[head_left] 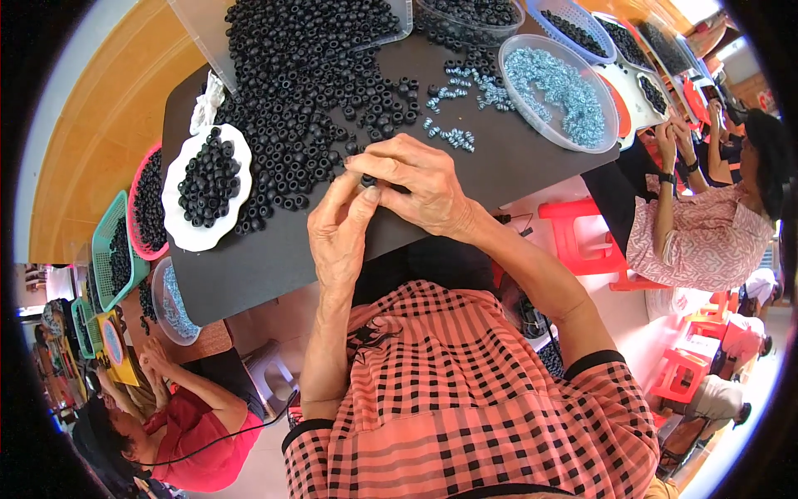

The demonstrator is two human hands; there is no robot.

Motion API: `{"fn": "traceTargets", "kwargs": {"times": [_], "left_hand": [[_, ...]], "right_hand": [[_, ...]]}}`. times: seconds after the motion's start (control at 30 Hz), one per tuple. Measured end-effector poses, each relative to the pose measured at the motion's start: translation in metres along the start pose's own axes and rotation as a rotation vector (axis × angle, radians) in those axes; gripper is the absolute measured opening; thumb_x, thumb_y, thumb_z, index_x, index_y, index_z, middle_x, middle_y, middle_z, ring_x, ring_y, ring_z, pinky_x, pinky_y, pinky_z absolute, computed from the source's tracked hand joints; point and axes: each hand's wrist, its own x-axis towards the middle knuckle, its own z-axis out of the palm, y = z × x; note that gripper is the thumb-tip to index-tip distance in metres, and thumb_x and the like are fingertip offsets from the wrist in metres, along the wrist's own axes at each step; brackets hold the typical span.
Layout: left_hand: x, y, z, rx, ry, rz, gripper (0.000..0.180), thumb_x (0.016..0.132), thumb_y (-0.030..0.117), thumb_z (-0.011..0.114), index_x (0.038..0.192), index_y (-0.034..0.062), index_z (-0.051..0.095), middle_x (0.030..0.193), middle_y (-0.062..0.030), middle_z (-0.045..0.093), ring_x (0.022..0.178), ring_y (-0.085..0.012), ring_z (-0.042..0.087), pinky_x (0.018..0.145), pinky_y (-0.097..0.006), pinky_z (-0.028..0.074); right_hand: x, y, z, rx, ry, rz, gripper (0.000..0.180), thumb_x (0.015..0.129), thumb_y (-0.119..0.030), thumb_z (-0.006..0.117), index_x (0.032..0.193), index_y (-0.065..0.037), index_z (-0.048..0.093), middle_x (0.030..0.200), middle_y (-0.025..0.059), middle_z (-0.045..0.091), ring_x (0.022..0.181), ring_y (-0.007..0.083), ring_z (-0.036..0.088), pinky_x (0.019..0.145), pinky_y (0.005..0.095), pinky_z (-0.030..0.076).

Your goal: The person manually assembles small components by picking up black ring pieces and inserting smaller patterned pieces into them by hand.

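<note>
My left hand and my right hand meet over the near edge of the dark table. Thumbs and fingertips of both are closed around a small black part, mostly hidden by the fingers. Just beyond them spreads a heap of small black ring-shaped parts, each with a round hole. To the left, a white scalloped plate holds a pile of the same parts. Small light-blue coiled pieces, like springs, lie loose to the right, beside a clear round bowl full of them.
At the back, a clear bin spills black parts. A clear tub and a blue basket hold more. Pink and green baskets stand left. Co-workers sit left and right, near red stools.
</note>
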Motion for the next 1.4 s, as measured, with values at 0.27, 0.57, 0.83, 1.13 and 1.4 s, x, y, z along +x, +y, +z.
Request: {"fn": "traceTargets", "kwargs": {"times": [0.27,0.57,0.83,1.13,1.4], "left_hand": [[-0.0005,0.0055,0.0002,-0.055,-0.019,-0.006,0.032,0.087,0.008,0.069,0.117,-0.0008,0.063,0.083,0.0051,0.051,0.072,-0.0036,0.042,0.062,-0.018,0.036],[-0.0012,0.006,0.0006,-0.074,-0.016,-0.006,0.033,0.085,0.004,0.068,0.118,0.0004,0.064,0.087,0.0049,0.053,0.073,-0.0038,0.043,0.065,-0.018,0.037],[-0.0007,0.005,0.0004,-0.088,-0.031,0.014,0.033,0.085,0.004,0.068,0.117,-0.0003,0.063,0.086,0.0048,0.054,0.072,-0.0039,0.042,0.063,-0.018,0.037],[0.0004,0.0047,-0.001,-0.062,-0.061,-0.026,0.028,0.088,0.009,0.065,0.115,-0.0008,0.063,0.084,0.0056,0.052,0.071,-0.0035,0.041,0.062,-0.019,0.035],[0.0014,0.0004,-0.0033,-0.186,-0.064,-0.141,0.024,0.093,0.014,0.059,0.11,-0.002,0.063,0.085,0.0045,0.054,0.074,-0.0033,0.042,0.064,-0.019,0.036]], "right_hand": [[0.0017,0.0012,0.0014,0.008,-0.003,-0.013,0.05,0.062,0.005,0.073,0.109,-0.011,0.068,0.096,0.0055,0.066,0.072,0.0186,0.062,0.06,0.0273,0.052],[0.0019,0.0021,0.0024,0.019,-0.001,-0.02,0.051,0.06,0.005,0.074,0.108,-0.01,0.069,0.095,0.0057,0.065,0.072,0.018,0.062,0.06,0.0271,0.052],[0.0018,-0.0006,-0.0008,-0.003,-0.042,0.015,0.045,0.065,-0.002,0.076,0.108,-0.012,0.066,0.094,0.0031,0.064,0.076,0.0198,0.062,0.064,0.0299,0.053],[0.0032,0.0011,0.0014,0.005,-0.017,0.007,0.047,0.062,-0.001,0.075,0.108,-0.01,0.066,0.094,0.0046,0.065,0.071,0.0188,0.06,0.06,0.0284,0.051],[0.0033,0.0029,0.0033,0.016,0.012,-0.007,0.045,0.062,-0.003,0.077,0.107,-0.008,0.068,0.094,0.0067,0.065,0.064,0.016,0.056,0.055,0.0258,0.048]]}}
